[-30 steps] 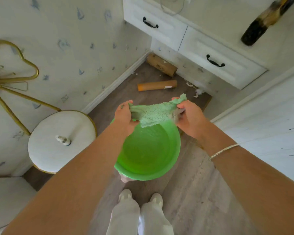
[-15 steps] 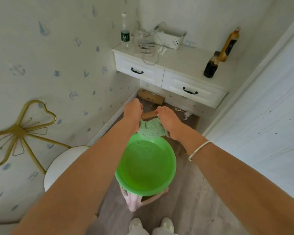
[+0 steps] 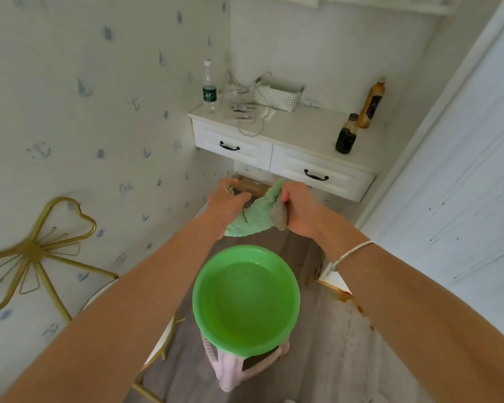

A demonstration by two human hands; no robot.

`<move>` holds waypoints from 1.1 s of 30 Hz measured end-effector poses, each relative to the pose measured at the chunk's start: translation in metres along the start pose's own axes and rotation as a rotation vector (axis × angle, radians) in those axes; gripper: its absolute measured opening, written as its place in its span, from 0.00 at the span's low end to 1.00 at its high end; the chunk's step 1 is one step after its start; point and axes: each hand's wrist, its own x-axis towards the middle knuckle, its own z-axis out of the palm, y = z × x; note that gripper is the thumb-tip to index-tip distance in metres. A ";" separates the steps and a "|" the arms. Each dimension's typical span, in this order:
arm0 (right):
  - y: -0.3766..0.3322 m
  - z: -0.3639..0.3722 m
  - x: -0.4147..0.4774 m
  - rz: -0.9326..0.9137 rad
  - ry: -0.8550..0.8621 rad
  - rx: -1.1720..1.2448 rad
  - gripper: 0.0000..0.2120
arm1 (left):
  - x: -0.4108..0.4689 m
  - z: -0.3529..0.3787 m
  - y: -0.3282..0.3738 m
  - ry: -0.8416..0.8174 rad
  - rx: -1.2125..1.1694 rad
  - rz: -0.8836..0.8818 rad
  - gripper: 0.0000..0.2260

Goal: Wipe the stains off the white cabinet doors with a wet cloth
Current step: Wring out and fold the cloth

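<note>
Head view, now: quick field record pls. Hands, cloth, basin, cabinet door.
left hand: grips one end of the cloth
right hand: grips the other end; bracelet on the wrist
cloth: green, stretched between both hands, in the air past the basin's far rim
basin: green, water inside, sits on a pink stool
cabinet door: white, on the right, dark specks visible
wiping: not yet started, cloth is clear of the door
</note>
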 end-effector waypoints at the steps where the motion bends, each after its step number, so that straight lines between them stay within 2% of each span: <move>1: -0.006 -0.001 0.001 -0.010 -0.029 -0.017 0.10 | 0.003 0.000 0.002 0.006 0.086 0.060 0.19; 2: -0.013 -0.001 0.002 -0.025 -0.057 -0.013 0.11 | 0.001 0.001 0.010 0.032 0.115 0.130 0.23; 5: -0.030 -0.002 0.006 -0.125 -0.105 0.010 0.10 | -0.012 0.007 0.037 0.046 -0.060 0.272 0.18; 6: -0.034 -0.003 0.006 -0.161 -0.116 0.017 0.10 | -0.016 0.009 0.045 0.004 -0.091 0.285 0.21; 8: -0.044 -0.007 0.003 -0.208 -0.128 0.057 0.10 | -0.026 0.010 0.059 -0.135 -0.057 0.285 0.23; 10: -0.056 -0.009 -0.005 -0.212 -0.083 0.078 0.11 | -0.026 0.010 0.070 -0.246 -0.033 0.282 0.20; 13: -0.078 -0.015 -0.025 -0.237 -0.033 -0.003 0.15 | -0.022 0.006 0.091 -0.348 -0.175 0.261 0.16; 16: -0.099 -0.031 -0.043 -0.300 -0.017 -0.036 0.04 | -0.020 0.003 0.113 -0.418 -0.208 0.247 0.15; 19: -0.117 -0.054 -0.062 -0.344 0.005 -0.083 0.10 | -0.023 0.005 0.133 -0.513 -0.206 0.263 0.12; 22: -0.131 -0.075 -0.084 -0.381 0.070 -0.175 0.11 | -0.025 0.011 0.151 -0.485 -0.224 0.284 0.06; 27: -0.151 -0.107 -0.120 -0.485 0.105 -0.177 0.13 | -0.033 0.035 0.181 -0.314 -0.238 0.402 0.09; 30: -0.163 -0.130 -0.140 -0.545 0.218 -0.200 0.15 | -0.039 0.053 0.196 -0.278 -0.225 0.437 0.10; 33: -0.171 -0.155 -0.163 -0.600 0.367 -0.162 0.09 | -0.049 0.076 0.210 -0.264 -0.218 0.447 0.10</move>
